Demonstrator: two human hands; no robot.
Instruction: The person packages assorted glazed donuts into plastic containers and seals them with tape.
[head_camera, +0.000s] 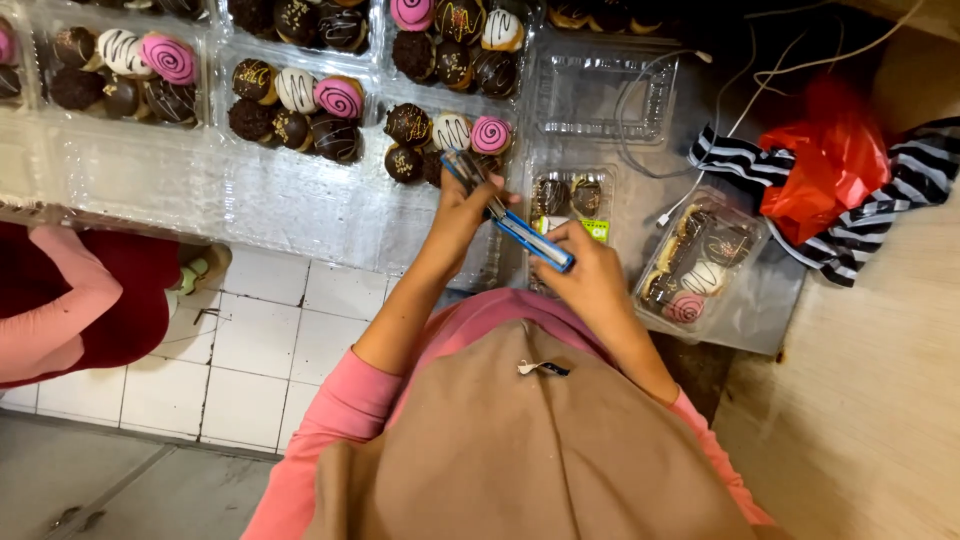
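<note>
A blue stapler (510, 218) lies open between my two hands, above a clear plastic tray of small doughnuts (440, 145). My left hand (462, 205) grips the stapler's upper metal end near a pink-swirl doughnut (491, 135). My right hand (585, 268) holds the blue lower body of the stapler. Just behind my right hand a small clear box with two chocolate doughnuts (570, 195) sits closed.
Several open clear trays of decorated doughnuts (300, 100) line the table. An empty clear box (600, 95) sits at the back, a filled closed box (695, 265) to the right. Beside them are a red bag (830, 165), striped cloth (900, 200) and white cables. A person in pink (70, 300) stands at left.
</note>
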